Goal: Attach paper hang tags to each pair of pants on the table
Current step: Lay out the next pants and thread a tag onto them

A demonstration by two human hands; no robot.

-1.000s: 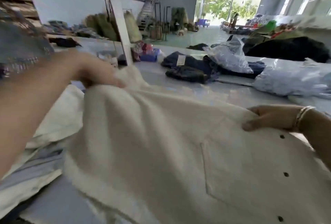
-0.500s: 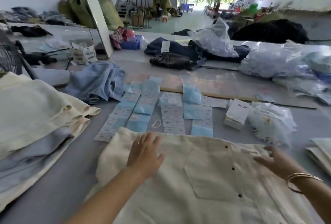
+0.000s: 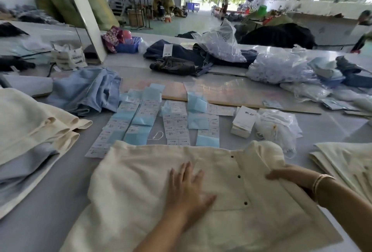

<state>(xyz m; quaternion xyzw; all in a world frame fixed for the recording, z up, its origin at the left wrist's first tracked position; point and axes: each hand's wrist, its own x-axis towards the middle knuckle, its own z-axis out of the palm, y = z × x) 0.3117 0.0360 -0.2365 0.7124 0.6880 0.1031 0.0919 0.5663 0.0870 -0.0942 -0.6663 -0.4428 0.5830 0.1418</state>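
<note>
Cream pants [image 3: 141,187] lying flat on the grey table [image 3: 40,221], nearest the camera, waistband edge facing away. Left hand [image 3: 187,187] pressing flat on the cloth, fingers spread and straight. Right hand [image 3: 289,175] gripping a folded edge of the same pants at the right side, fingers curling under the cloth, thumb on top; gold bangle [image 3: 322,181] sitting on that wrist. Dark snap buttons [image 3: 239,176] running in a line between the two hands.

Bare table strip showing to the left of the pants, between them and the stack of cream and blue garments [image 3: 30,134] overhanging the left side. Another cream stack [image 3: 346,163] sitting at the right edge, just beside the right forearm.

Just past the waistband: rows of paper hang tags [image 3: 175,122], white and light blue, some tucking under the pants' far edge. A loose string loop [image 3: 158,135] lying among them. White tag box [image 3: 243,122] and a bag of white strings [image 3: 277,124] sitting to the right of the rows. Crumpled blue garment [image 3: 86,90] lying left of the tags.

Further back: a long board [image 3: 231,92] crossing the table, then dark jeans [image 3: 177,54] and clear plastic bags [image 3: 281,66] crowding the far side.
</note>
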